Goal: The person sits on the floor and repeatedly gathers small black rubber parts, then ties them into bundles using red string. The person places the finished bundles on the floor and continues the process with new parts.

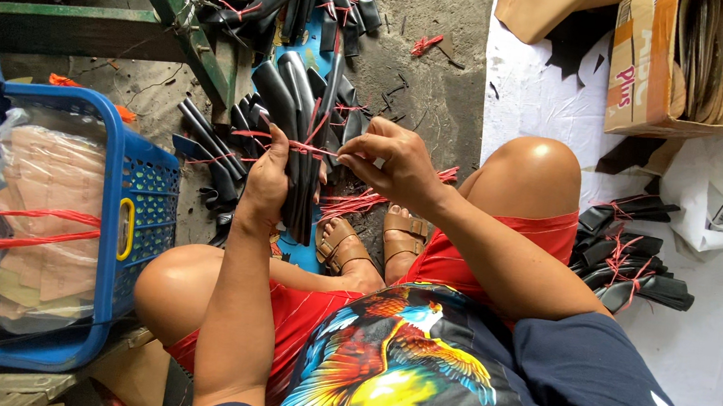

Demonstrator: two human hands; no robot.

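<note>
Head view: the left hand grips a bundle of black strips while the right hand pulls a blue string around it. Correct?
Not quite. In the head view the string is red, not blue. The left hand does grip the bundle of black strips, and the right hand pulls the string around it.

- Left hand (267, 186) palm hidden behind the black bundle (298, 196) it grips.
- Cardboard box (689, 63) cut off by the top edge.
- Blue basket (142, 207) runs off the left edge; its bagged contents are unclear.
</note>
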